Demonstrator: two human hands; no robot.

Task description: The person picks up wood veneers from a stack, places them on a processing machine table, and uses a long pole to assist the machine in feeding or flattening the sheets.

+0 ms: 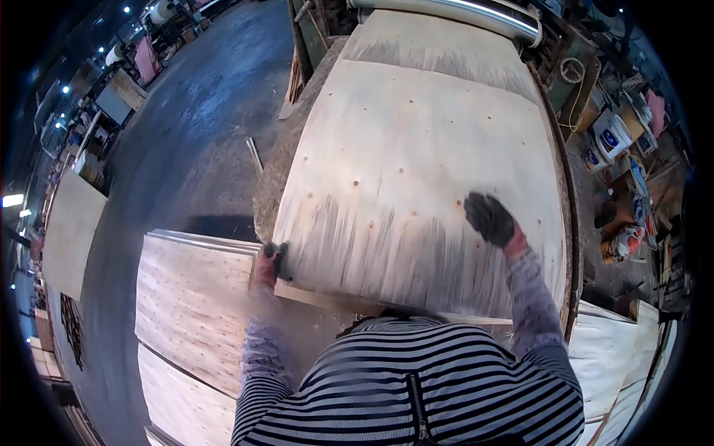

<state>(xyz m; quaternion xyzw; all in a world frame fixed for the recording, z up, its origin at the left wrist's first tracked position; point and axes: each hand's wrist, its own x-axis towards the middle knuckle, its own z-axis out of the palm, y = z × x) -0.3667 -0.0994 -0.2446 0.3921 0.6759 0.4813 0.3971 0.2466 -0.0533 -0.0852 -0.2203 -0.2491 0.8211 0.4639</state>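
Note:
A large pale wood veneer sheet (416,178) with small knots and dark grey streaks lies in front of me on a worktable. My left hand (272,262), in a dark and reddish glove, grips the sheet at its near left corner. Stretched over the right part of the sheet is my right hand (491,219), gloved the same way, its fingers extended and holding nothing. Whether its palm touches the wood I cannot tell. Beyond the sheet's far edge, another streaked veneer sheet (439,52) reaches up to a shiny metal roller (461,16).
Stacked veneer sheets (197,297) stand low at my left, with more sheets (602,349) at my right. A white bucket (611,137) and assorted clutter sit beyond the table's right edge. Concrete floor (201,111) runs along the left, past a leaning board (73,230).

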